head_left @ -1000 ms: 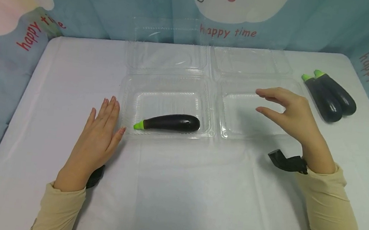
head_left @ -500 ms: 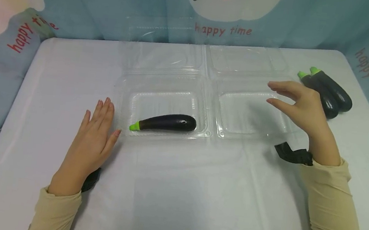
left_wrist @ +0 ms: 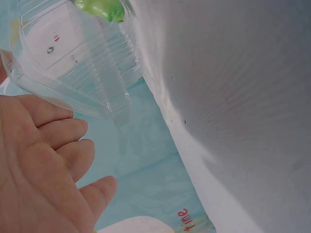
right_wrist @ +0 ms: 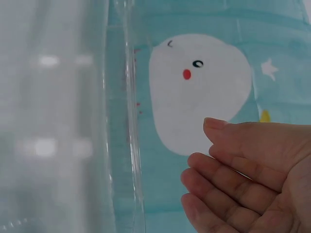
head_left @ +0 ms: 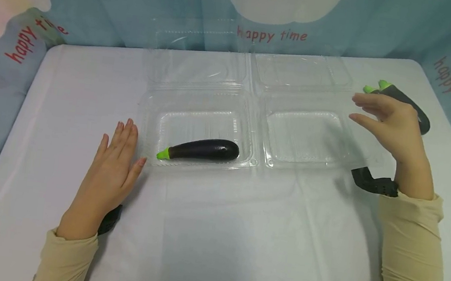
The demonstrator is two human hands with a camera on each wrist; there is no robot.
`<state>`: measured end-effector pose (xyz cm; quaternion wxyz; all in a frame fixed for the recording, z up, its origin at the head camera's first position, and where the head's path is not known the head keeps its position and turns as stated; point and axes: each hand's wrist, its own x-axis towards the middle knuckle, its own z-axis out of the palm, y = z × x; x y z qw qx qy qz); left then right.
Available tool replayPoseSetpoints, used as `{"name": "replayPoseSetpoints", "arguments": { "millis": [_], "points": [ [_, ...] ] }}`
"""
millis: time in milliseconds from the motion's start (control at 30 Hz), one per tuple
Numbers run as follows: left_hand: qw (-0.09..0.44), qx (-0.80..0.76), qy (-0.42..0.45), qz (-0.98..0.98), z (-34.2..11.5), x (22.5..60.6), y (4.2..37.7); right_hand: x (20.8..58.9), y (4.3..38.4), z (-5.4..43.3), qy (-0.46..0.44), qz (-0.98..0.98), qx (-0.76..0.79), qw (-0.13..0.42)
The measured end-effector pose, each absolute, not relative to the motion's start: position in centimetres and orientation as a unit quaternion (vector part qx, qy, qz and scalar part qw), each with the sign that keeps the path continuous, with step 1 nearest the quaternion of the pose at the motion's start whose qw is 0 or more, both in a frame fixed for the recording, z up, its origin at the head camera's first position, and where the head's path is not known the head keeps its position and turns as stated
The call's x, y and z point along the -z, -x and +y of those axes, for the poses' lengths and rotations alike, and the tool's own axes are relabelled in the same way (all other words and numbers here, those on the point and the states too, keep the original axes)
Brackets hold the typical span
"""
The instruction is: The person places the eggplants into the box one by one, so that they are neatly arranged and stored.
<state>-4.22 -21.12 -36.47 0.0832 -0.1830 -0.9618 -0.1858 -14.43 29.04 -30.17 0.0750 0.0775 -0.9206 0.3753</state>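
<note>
Hovering with the right hand [head_left: 398,125] beside the eggplant pair [head_left: 423,120] at the right of the table [head_left: 230,243], mostly hiding the nearer one from the head view. Holding nothing there, leaving a moderate gap between thumb and gently curved fingers. Pointing the left hand [head_left: 107,171] forward just beside the left box [head_left: 196,122], with fingers nearly straight and holding nothing; not showing whether touching the rim. Showing one eggplant [head_left: 207,149] lying inside the left box along its front, stem to the left, and the right box [head_left: 305,135] between that and the pair.

For grasping well, probably needing a wider spread; best be closing around one thick body rather than its small stem, pressing gently on glossy skin, and lifting without rolling the neighbour. With the left hand, best be avoiding nudging the thin plastic.
</note>
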Motion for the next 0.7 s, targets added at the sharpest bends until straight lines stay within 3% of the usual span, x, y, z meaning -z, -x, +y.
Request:
{"name": "replayPoseSetpoints", "arguments": {
  "millis": [700],
  "points": [
    [0.084, 0.188, 0.183, -0.961, -21.0, 36.4, 4.2, 30.5, 14.7, 33.6, 0.017, -0.894, -0.441, 0.081]
  ]
}}
